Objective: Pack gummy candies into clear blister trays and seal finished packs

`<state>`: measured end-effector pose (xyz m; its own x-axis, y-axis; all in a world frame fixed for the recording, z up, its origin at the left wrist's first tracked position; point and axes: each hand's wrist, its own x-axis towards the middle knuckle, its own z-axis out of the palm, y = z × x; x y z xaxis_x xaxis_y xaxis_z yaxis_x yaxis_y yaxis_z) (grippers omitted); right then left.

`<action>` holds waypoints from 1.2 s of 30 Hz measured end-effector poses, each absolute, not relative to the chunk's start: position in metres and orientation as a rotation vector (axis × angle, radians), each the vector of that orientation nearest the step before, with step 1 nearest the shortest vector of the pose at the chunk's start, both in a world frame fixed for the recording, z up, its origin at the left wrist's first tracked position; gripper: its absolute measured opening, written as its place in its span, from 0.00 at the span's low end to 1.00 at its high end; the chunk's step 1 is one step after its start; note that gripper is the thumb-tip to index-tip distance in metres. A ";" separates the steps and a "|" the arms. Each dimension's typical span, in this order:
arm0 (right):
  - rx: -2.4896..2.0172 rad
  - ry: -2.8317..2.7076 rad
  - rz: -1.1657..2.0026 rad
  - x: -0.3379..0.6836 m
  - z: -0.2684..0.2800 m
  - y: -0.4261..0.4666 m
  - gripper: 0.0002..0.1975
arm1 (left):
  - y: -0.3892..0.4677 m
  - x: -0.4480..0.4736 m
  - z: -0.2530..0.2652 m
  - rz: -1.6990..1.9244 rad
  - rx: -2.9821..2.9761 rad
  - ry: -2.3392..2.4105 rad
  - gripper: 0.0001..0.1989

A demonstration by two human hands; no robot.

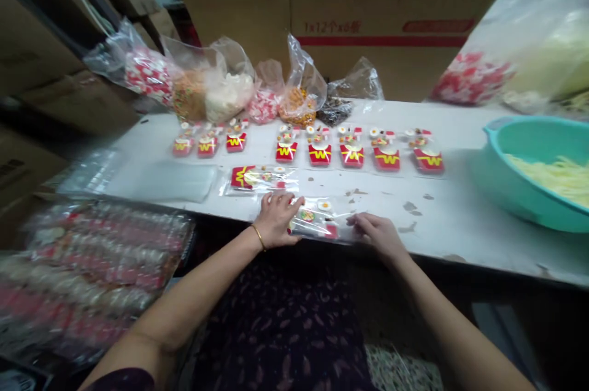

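At the table's front edge a clear plastic bag [326, 219] lies flat, with a small fried egg piece, a round pizza-like piece and a red piece inside. My left hand [277, 219] grips its left end, fingers curled over the top and covering whatever lies beneath. My right hand [375, 232] has its fingertips pinched together at the bag's right end. Just behind, a filled bag [264, 178] with a red fry box marked with a yellow W lies sideways. Farther back, several similar filled bags [352, 148] form a row.
Empty clear bags [184, 182] are stacked at left. Bags of small coloured pieces [264, 102] line the back, before a large cardboard box [391, 65]. A turquoise basin [519, 194] of pale yellow strips stands right. Packed goods [110, 250] lie at lower left.
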<state>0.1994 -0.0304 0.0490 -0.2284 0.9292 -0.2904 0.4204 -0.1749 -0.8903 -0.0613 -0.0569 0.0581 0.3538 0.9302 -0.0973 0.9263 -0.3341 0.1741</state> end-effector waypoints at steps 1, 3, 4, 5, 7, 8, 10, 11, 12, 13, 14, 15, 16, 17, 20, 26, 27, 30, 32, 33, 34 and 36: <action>-1.566 -1.576 1.390 0.199 0.050 -0.031 0.18 | -0.050 -0.074 0.064 0.016 2.432 1.709 0.44; -1.600 -1.527 1.368 0.199 0.050 -0.033 0.17 | -0.031 -0.103 0.073 -0.049 2.429 1.807 0.44; -1.618 -1.517 1.360 0.199 0.049 -0.034 0.17 | -0.020 -0.117 0.074 -0.095 2.413 1.855 0.44; -1.636 -1.514 1.354 0.200 0.047 -0.035 0.17 | -0.009 -0.131 0.074 -0.148 2.391 1.888 0.45; -1.669 -1.536 1.339 0.201 0.041 -0.036 0.17 | 0.011 -0.154 0.067 -0.261 2.325 1.918 0.46; -1.675 -1.571 1.309 0.201 0.039 -0.034 0.18 | 0.018 -0.162 0.062 -0.311 2.289 1.914 0.47; -1.626 -1.696 1.168 0.196 0.034 -0.023 0.17 | 0.027 -0.171 0.052 -0.375 2.243 1.888 0.48; -1.564 -1.779 1.056 0.191 0.033 -0.014 0.16 | 0.029 -0.174 0.048 -0.387 2.235 1.878 0.48; -1.487 -1.873 0.923 0.185 0.031 -0.002 0.15 | 0.029 -0.175 0.044 -0.389 2.237 1.872 0.49; -1.409 -1.975 0.781 0.176 0.030 0.013 0.14 | 0.028 -0.175 0.042 -0.387 2.243 1.871 0.49; -1.341 -2.087 0.648 0.165 0.029 0.029 0.14 | 0.027 -0.174 0.041 -0.383 2.248 1.874 0.49; -1.304 -2.217 0.522 0.154 0.028 0.046 0.15 | 0.025 -0.174 0.041 -0.377 2.252 1.878 0.49; -1.298 -2.360 0.418 0.141 0.027 0.062 0.16 | 0.024 -0.173 0.041 -0.371 2.256 1.879 0.48; -1.323 -2.500 0.330 0.129 0.026 0.076 0.17 | 0.023 -0.173 0.041 -0.362 2.261 1.879 0.47; -1.467 -2.796 0.135 0.101 0.026 0.098 0.13 | 0.022 -0.174 0.042 -0.338 2.265 1.880 0.45; -1.260 -2.964 0.024 0.095 0.032 0.037 0.14 | 0.023 -0.188 0.040 -0.341 2.296 1.834 0.44; -1.221 -2.960 0.038 0.095 0.034 0.019 0.14 | 0.024 -0.190 0.039 -0.348 2.303 1.816 0.44; -1.160 -2.917 0.106 0.090 0.035 -0.030 0.16 | 0.031 -0.195 0.040 -0.363 2.320 1.770 0.45; -1.186 -2.860 0.141 0.082 0.032 -0.054 0.17 | 0.038 -0.197 0.041 -0.365 2.331 1.760 0.45; -1.216 -2.826 0.156 0.078 0.031 -0.062 0.17 | 0.042 -0.197 0.041 -0.363 2.343 1.760 0.45; -1.250 -2.792 0.174 0.073 0.030 -0.067 0.17 | 0.046 -0.197 0.042 -0.358 2.358 1.761 0.45; -1.303 -2.737 0.240 0.068 0.032 -0.068 0.15 | 0.053 -0.197 0.044 -0.350 2.391 1.771 0.44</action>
